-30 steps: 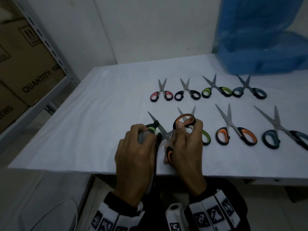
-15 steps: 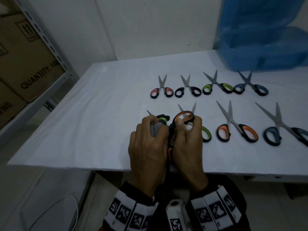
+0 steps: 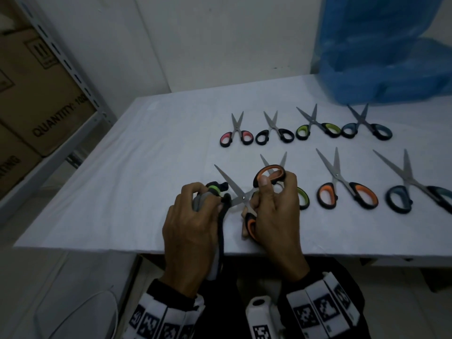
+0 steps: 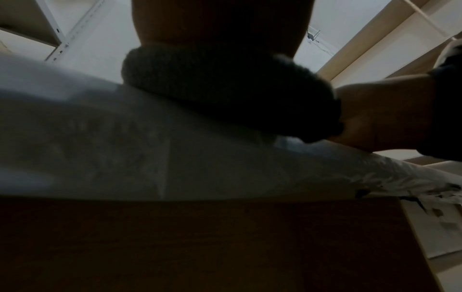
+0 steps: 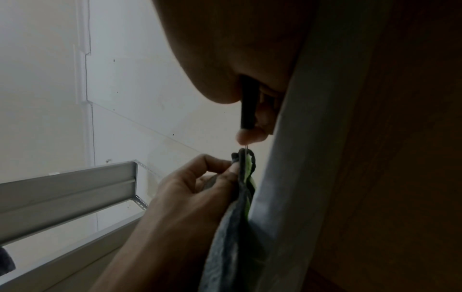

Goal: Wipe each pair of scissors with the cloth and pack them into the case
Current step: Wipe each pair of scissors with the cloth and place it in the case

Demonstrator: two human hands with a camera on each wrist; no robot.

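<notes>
My right hand [image 3: 266,192] grips a pair of orange-handled scissors [image 3: 269,174] near the table's front edge. They are spread open, and one bare blade [image 3: 226,177] points up and to the left. My left hand [image 3: 208,199] pinches a grey cloth [image 3: 204,200] with a green and black edge just left of the pivot. The second blade is hidden in the cloth. In the right wrist view, the left hand [image 5: 195,177] holds the cloth [image 5: 235,227] below the dark handle [image 5: 248,102]. The blue case [image 3: 386,57] stands open at the back right.
Several other scissors lie on the white table [image 3: 146,179] in two rows: pink [image 3: 236,134], black [image 3: 275,134], green [image 3: 318,128] and blue [image 3: 367,129] behind, green [image 3: 303,198], orange [image 3: 347,192] and blue [image 3: 401,196] in front. A shelf with cardboard boxes [image 3: 36,94] stands on the left.
My left hand has slid the cloth leftward away from the handles, so one blade shows again. My right hand has kept its hold on the scissors.
</notes>
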